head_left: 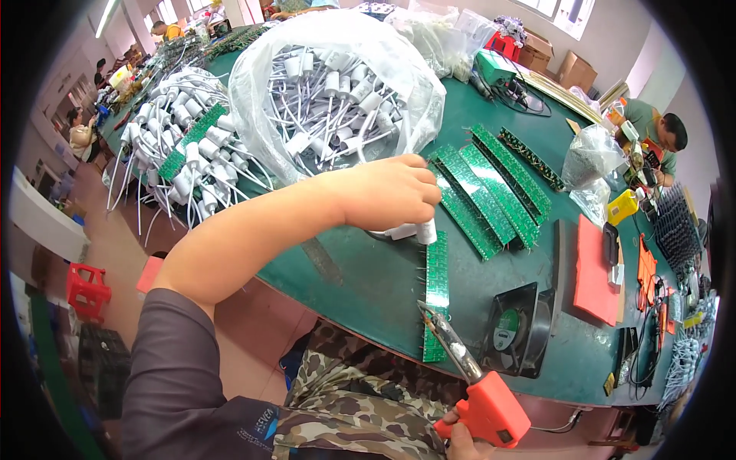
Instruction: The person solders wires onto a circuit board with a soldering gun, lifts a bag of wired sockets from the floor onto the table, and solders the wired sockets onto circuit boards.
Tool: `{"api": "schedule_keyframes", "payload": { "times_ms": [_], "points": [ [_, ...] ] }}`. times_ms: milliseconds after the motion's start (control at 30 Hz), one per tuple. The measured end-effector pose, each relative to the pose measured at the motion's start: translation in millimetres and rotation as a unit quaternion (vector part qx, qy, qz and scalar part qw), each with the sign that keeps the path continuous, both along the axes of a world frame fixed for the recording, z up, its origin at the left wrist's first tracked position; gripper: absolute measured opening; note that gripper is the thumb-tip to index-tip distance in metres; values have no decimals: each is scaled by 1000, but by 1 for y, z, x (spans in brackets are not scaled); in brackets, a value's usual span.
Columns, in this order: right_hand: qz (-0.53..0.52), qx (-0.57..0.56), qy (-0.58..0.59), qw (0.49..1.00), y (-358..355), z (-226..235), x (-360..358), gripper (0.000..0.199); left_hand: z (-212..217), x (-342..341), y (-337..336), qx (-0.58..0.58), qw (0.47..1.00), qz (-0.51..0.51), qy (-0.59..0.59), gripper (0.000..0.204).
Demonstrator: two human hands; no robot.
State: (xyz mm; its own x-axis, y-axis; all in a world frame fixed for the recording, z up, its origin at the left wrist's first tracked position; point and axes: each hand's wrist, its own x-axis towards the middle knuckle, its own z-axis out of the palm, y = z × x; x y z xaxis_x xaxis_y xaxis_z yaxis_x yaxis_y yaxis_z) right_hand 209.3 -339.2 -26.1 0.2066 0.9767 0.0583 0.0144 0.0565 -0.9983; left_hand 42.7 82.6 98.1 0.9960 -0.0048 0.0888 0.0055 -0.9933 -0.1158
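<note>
Currently the green board strip [437,264] lies on the green worktop [356,280] below the left hand [395,188] as I view it, running toward the worktop's near edge; the right hand [462,441] is lower still, off the near edge, reaching the strip only by way of its tool.

Left hand: back uppermost, fingers curled closed on a white cylinder [426,232]. Its lower end shows beneath the fingers, at the far end of the strip. Grip detail hidden by the knuckles; whether cylinder and strip touch, I cannot tell. A second white cylinder [400,231] sits just to the left of it.

Right hand: wrapped around the handle of an orange-red soldering gun [491,410], partly cut off by the lower rim of view. The metal barrel slants up and left across the strip, tip near the strip's left edge; contact unclear.

Surroundings: clear plastic bag [420,65] full of white cylinders with leads, beyond the left forearm; loose heap of the same kind [218,142] to its left. Several green boards [491,199] lie side by side right of the left hand. Black fan [506,330] stands right of the strip.
</note>
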Motion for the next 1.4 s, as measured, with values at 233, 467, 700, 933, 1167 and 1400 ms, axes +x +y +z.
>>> {"api": "schedule_keyframes", "payload": {
  "times_ms": [233,467,700,933,1167,1400],
  "points": [
    [-27,-77,173,982,4,22,-5,42,-39,17,13,56,986,19,-157,6],
    [-8,-109,153,982,-1,19,-1,32,-46,-11,-13,-94,985,68,-125,6],
    [17,-137,175,975,4,20,-3,24,-68,-19,-18,-353,925,107,-92,7],
    [-34,-6,74,997,-3,-1,-4,38,-43,-12,-15,-350,926,130,48,11],
    [-24,-35,119,992,-1,-5,-3,43,-24,-53,-48,-341,916,151,145,12],
    [-15,-63,84,994,0,-10,4,46,-49,-77,-101,-213,948,174,-157,10]
  ]
}}
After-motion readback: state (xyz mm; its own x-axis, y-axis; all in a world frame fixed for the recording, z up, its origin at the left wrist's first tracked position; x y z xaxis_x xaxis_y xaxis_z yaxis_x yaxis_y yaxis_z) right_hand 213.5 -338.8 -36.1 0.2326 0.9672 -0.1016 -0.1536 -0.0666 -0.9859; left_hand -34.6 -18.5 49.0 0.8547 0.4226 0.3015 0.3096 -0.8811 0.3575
